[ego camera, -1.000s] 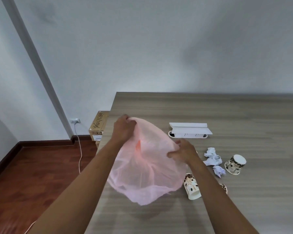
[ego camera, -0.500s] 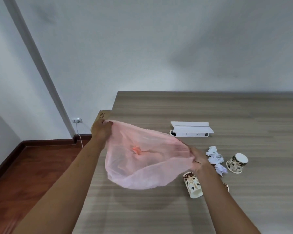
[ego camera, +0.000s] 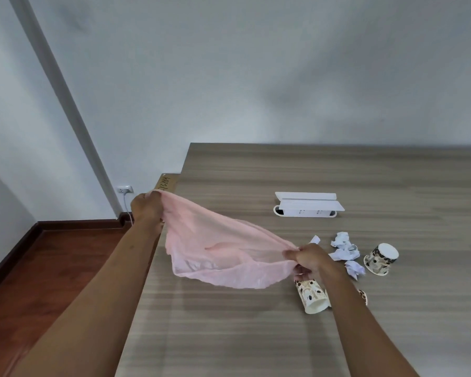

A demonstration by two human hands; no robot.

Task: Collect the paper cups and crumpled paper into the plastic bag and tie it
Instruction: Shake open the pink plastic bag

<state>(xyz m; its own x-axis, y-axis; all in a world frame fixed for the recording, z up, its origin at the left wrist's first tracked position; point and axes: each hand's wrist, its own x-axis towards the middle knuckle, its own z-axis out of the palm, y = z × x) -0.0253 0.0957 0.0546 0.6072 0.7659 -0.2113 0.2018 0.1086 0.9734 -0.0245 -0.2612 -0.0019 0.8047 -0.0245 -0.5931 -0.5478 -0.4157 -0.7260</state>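
Observation:
A thin pink plastic bag (ego camera: 218,248) hangs stretched between my hands above the wooden table (ego camera: 256,322). My left hand (ego camera: 147,209) grips its rim beyond the table's left edge. My right hand (ego camera: 307,258) pinches the opposite rim low over the table. A patterned paper cup (ego camera: 313,297) lies on its side just under my right wrist. Another cup (ego camera: 381,258) stands upside down to the right. Several crumpled white paper pieces (ego camera: 344,246) lie between them. A third patterned cup (ego camera: 363,296) peeks out from behind my right forearm.
A white power strip box (ego camera: 306,206) sits further back on the table. A cardboard box (ego camera: 166,183) stands off the table's left edge, by a wall outlet (ego camera: 124,189) with a white cable. Red-brown floor lies to the left.
My hands have pulled apart, the left moving left past the table edge and the right moving right and down. The bag went from a puffed bundle to a wide stretched shape.

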